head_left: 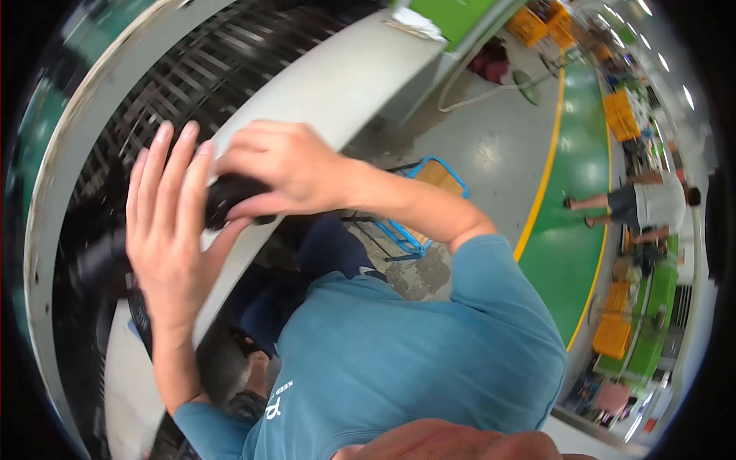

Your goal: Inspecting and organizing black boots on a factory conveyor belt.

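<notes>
The person's right hand [287, 172] was curled over a small black, rounded object [230, 198], fingers closed around its top and far side. The left hand [170, 230] stood upright just beside it with its fingers straight and spread, the palm pressed flat against the object's near end, so the piece sat squeezed between the two hands. What the object was made of I could not tell; it was blurred and mostly covered. Directly under the grip ran the pale curved rim [307, 92] of a large machine, with dark slatted metal bars [199, 69] beyond the fingers. Behind the right forearm stood a blue wire-frame cart [429, 192] on the grey floor.
</notes>
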{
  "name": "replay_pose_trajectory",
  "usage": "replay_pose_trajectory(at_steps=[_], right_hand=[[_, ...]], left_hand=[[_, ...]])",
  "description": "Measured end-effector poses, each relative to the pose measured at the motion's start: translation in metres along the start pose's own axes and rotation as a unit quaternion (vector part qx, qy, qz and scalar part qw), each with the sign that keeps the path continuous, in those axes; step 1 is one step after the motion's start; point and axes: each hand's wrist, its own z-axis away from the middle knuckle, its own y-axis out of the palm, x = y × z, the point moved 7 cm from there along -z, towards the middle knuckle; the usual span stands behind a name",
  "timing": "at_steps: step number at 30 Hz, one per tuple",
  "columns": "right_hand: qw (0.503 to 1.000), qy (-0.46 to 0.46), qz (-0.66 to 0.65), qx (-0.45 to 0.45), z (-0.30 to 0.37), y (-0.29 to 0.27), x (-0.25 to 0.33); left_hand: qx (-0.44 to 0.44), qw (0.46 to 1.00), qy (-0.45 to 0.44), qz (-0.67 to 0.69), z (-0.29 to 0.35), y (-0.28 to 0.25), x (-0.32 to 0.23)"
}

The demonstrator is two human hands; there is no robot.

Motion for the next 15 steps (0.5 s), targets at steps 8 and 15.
replay_pose_trajectory(at_steps=[8,15], right_hand=[[0.907,0.208,-0.306,-0.202,0.031,0.049,-0.061],[0.909,0.214,-0.260,-0.246,0.030,0.065,-0.059]], left_hand=[[0.109,0.990,-0.087,0.031,0.017,0.023,0.047],[0.150,0.985,-0.077,0.046,0.004,0.038,0.047]])
